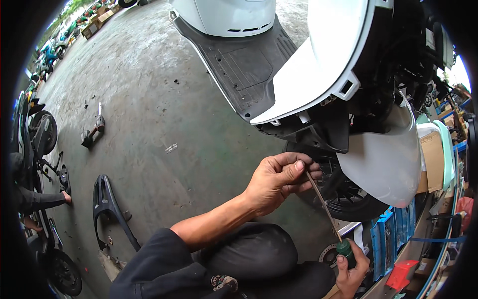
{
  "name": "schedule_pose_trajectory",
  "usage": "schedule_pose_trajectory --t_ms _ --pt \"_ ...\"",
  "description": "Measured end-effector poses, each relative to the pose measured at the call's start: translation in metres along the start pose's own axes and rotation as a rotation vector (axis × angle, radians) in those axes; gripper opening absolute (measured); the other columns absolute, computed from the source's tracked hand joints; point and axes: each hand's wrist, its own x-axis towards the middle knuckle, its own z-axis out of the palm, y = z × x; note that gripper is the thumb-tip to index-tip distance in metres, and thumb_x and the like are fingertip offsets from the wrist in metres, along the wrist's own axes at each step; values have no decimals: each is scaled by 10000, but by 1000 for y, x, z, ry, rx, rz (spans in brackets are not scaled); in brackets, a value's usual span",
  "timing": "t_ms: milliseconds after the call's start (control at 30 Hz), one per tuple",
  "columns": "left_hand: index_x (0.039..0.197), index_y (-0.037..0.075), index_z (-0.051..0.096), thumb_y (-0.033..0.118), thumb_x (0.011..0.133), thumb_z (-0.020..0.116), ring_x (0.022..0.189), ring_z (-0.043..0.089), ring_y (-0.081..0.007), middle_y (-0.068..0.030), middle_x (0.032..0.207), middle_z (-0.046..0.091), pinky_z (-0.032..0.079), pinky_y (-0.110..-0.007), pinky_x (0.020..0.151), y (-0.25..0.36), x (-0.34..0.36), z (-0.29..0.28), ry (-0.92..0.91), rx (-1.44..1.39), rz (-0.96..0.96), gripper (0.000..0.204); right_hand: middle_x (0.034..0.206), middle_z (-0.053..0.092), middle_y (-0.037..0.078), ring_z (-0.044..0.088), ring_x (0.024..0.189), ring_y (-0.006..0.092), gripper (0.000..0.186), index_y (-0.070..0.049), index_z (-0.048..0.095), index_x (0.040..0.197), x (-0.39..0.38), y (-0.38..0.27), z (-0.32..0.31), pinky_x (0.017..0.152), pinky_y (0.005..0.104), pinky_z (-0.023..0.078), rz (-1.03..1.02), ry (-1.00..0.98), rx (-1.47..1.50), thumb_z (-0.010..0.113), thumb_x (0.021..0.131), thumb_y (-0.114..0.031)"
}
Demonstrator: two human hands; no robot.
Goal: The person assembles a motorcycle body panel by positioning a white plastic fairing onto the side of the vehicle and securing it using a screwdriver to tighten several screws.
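Observation:
A long screwdriver (323, 204) with a green handle slants between my two hands, in front of a white scooter. My right hand (354, 269) is closed around the handle, low on the right. My left hand (279, 182) pinches the far end of the metal shaft between thumb and fingers; whether a small screw sits there is hidden. Just beyond my left hand are the scooter's black front wheel (348, 202) and its pale grey fender (383, 167). Above them, the white front panel (298, 82) curves up from the black footboard (244, 65).
On the floor at left lie a cordless drill (93, 130) and a black frame-like part (113, 207). Another person's foot (67, 198) shows at far left beside a vehicle. Blue racks (383, 244), a red part (401, 274) and cardboard (432, 157) crowd the right.

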Motion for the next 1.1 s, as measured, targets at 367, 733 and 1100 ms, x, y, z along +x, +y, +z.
schedule_pose_trajectory --t_ms 367,733,1100 --pt "1255 -73 561 245 1043 518 1022 699 -300 -206 1131 681 574 -349 865 14 14 9 -121 273 370 384 861 673 136 643 774 245 592 84 640 1170 17 2 22 721 323 494 83 126 201 768 852 -398" --pt "1326 39 541 51 598 889 1182 606 -309 -150 1297 612 500 -413 1011 70 49 4 4 1385 1149 807 899 686 175 663 806 262 583 102 630 1159 11 5 14 753 327 503 91 135 167 776 848 -369" --pt "1312 0 582 46 654 837 1061 691 -310 -171 1262 658 573 -371 893 68 53 -9 -16 1521 1383 707 933 694 180 669 826 269 550 91 634 1168 13 5 17 760 337 507 106 130 138 757 862 -349"
